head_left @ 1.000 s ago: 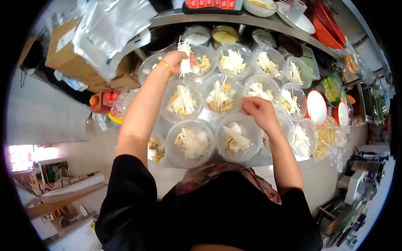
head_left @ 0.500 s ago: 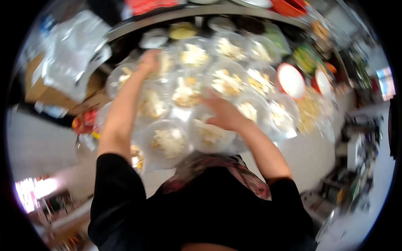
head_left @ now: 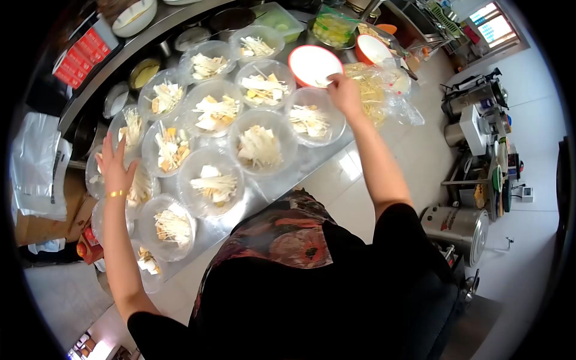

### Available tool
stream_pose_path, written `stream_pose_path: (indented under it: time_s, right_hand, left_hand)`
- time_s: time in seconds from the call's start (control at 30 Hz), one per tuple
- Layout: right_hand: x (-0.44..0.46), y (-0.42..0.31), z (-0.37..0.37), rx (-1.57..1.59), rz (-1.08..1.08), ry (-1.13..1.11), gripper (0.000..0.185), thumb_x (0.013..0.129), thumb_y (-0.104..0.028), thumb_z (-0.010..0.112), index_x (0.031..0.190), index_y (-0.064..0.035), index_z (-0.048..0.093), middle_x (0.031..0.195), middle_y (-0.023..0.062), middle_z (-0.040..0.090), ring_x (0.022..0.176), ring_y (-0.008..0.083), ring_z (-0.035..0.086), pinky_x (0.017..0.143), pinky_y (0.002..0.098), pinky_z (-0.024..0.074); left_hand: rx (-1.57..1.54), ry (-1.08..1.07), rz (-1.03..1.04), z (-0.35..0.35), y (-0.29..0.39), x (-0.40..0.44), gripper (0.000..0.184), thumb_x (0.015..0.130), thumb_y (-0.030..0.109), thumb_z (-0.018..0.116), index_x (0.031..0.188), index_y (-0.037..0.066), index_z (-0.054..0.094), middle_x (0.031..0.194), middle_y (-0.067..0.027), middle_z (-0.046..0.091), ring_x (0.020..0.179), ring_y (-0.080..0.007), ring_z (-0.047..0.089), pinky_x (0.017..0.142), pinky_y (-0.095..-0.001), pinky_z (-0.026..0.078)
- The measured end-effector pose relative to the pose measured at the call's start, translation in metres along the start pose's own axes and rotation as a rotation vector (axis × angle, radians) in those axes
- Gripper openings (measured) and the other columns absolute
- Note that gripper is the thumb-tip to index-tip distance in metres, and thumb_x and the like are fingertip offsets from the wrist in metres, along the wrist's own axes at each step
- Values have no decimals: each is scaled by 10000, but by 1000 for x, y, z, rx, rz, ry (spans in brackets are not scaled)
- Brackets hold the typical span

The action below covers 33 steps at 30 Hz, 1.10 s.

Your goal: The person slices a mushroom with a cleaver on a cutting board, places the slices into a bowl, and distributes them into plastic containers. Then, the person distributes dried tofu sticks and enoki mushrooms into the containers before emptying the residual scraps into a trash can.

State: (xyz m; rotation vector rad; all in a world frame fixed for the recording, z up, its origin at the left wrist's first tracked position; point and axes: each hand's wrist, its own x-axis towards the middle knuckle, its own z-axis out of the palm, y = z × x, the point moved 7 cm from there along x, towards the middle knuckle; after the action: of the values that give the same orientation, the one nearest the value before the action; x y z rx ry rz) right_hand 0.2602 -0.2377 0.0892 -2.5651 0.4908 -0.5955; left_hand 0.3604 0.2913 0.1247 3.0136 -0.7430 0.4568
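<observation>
My left hand (head_left: 117,163), fingers spread and holding nothing, is over the bowls at the left. At the right, my right hand (head_left: 344,93) is closed at the near edge of a white bowl with a red rim (head_left: 315,65); whether it grips the rim or something small is hidden. Clear round bowls stand close together between the hands, several with white enoki mushrooms and yellowish pieces, such as the bowl (head_left: 212,182) near the middle and the bowl (head_left: 309,120) just below my right hand.
A second red-rimmed bowl (head_left: 373,49) and a plastic bag (head_left: 396,90) beside pale noodle-like strands (head_left: 367,90) lie at the right. Pots, one with yellow contents (head_left: 144,73), line the back. Red boxes (head_left: 81,58) stand on the shelf, and a cardboard box (head_left: 48,222) is at the left.
The view has turned to the right. My left hand has let go of the white mushrooms and spread its fingers. My right hand has moved from above the bowls to the red-rimmed bowl.
</observation>
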Motion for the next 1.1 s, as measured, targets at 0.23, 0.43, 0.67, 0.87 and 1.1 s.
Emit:
stream_pose_path:
  time_s: [0.23, 0.43, 0.67, 0.87, 1.1]
  right_hand:
    - [107, 177, 100, -58, 250, -459, 354, 711, -268, 581, 917, 18, 619, 764, 181, 637, 658, 284, 626, 637, 366, 493]
    - [137, 174, 85, 409, 361, -708, 197, 728, -84, 502, 824, 69, 580, 621, 131, 599, 459, 184, 570, 411, 290, 447]
    - [145, 164, -1, 625, 130, -776, 216, 742, -87, 494, 890, 57, 555, 604, 100, 574, 433, 159, 524, 401, 287, 427]
    - [100, 150, -67, 677, -306, -705, 260, 798, -107, 506, 1024, 22, 518, 754, 95, 580, 640, 170, 568, 584, 278, 466]
    - [61, 115, -124, 726, -1093, -477, 457, 695, 77, 402, 1145, 8, 433, 1122, 165, 462, 1059, 308, 450, 923, 364, 366]
  left_hand:
    - [-278, 174, -152, -51, 134, -47, 349, 749, 48, 584, 1094, 21, 539, 1311, -178, 375, 1206, -339, 364, 997, -407, 285]
    - [-481, 180, -361, -40, 253, -49, 276, 762, 22, 571, 1038, -1, 565, 1245, -172, 448, 1134, -299, 450, 941, -369, 355]
    - [-1226, 66, -487, -7, 396, 52, 600, 776, 76, 592, 1318, 53, 336, 1362, -118, 327, 1226, -244, 358, 974, -363, 330]
    - [-2122, 192, -661, 46, 535, 81, 619, 781, 196, 521, 1318, 28, 265, 1259, -116, 405, 1140, -221, 416, 953, -355, 347]
    - [-1970, 590, -836, 32, 625, 46, 508, 754, 213, 495, 1212, 16, 399, 1156, -105, 500, 1075, -233, 480, 919, -375, 373]
